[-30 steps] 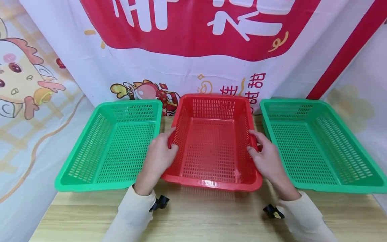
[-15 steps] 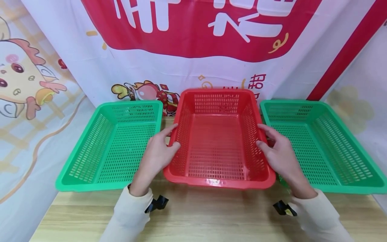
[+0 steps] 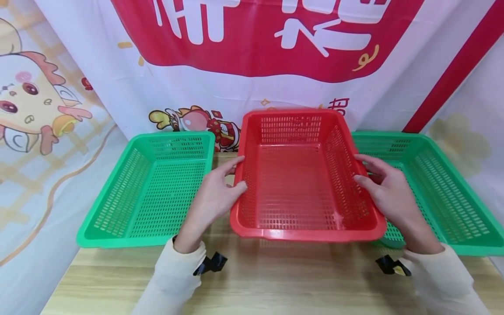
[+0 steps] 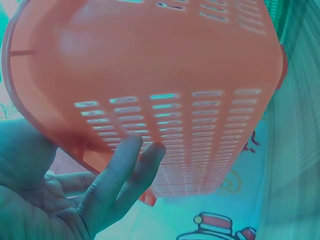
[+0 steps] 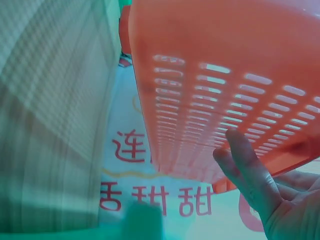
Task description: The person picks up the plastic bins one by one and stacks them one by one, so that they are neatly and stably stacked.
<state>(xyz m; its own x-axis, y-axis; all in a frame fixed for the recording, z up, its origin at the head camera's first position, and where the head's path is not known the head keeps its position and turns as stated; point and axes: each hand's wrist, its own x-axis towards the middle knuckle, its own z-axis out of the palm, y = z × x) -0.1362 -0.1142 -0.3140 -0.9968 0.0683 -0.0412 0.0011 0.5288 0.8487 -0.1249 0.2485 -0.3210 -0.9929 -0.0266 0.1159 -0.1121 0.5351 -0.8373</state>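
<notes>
- My left sleeve (image 3: 167, 278) is cream, bunched in soft folds near the cuff.
- My right sleeve (image 3: 439, 273) matches it in colour.
- An angular black piece (image 3: 217, 262) juts from my left cuff.
- Its black twin (image 3: 385, 264) at my right bears a yellowish patch (image 3: 399, 271), too small to identify.
- My left grip (image 3: 212, 192) and right grip (image 3: 387, 188) are bare.

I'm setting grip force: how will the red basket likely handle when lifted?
The red basket is probably light for its size, being perforated and empty. It seems fairly stiff: its rim shows no obvious sag between the left hand and right hand. Its glossy, smooth-looking rim may be slightly slippery.
</notes>
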